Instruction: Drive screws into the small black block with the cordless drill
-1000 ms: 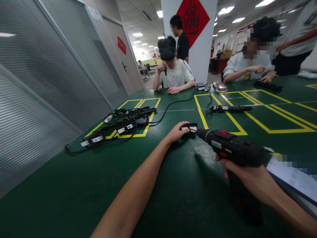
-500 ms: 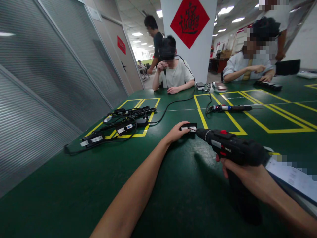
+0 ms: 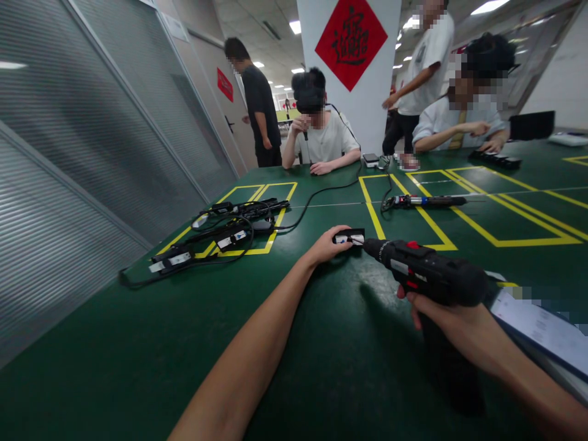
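Note:
Out in front of me, my left hand [image 3: 329, 245] is closed on a small black block with a white label [image 3: 350, 233], holding it against the green table [image 3: 294, 343]. My right hand [image 3: 445, 312] grips a black cordless drill [image 3: 427, 269] with red buttons, fingers wrapped round its handle. The drill points left, and its bit reaches the face of the black block. Whether the tip sits in a screw or hole is too small to tell.
At left lie several black power strips [image 3: 229, 236] with cables inside yellow tape [image 3: 257, 251]. A pen-shaped electric screwdriver [image 3: 432, 201] rests beyond the drill, and a tablet [image 3: 542, 324] lies at right. Two people [image 3: 326, 141] [image 3: 463, 131] sit across the table; others walk behind.
My hands, the drill and the black block hold nearly the same place. In the background, one person has moved left towards the door, and another has come into fuller view at right.

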{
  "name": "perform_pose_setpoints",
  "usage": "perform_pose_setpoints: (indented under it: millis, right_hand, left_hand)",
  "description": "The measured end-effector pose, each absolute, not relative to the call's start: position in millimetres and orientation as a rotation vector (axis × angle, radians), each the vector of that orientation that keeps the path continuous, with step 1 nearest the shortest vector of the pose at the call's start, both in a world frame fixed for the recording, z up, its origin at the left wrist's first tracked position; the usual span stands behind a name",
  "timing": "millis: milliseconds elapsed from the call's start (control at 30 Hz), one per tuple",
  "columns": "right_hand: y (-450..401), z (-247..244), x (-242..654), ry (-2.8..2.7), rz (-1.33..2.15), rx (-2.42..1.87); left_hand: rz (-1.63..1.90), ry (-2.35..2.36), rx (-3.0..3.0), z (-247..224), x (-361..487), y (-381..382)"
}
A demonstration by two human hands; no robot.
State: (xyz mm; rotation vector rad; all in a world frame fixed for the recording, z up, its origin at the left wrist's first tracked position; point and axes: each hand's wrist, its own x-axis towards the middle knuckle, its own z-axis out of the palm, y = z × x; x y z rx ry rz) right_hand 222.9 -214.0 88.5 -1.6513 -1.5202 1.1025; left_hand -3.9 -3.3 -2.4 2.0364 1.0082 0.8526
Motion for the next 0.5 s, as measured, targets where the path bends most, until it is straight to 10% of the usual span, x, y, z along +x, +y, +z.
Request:
perform_pose_setpoints:
  millis: [500]
  right_hand:
    - [-214.3,86.2,224.2,-1.521,1.118,-1.684]
  left_hand:
    - [0.830,1.010,2.027,-0.7,-4.9,-5.2]
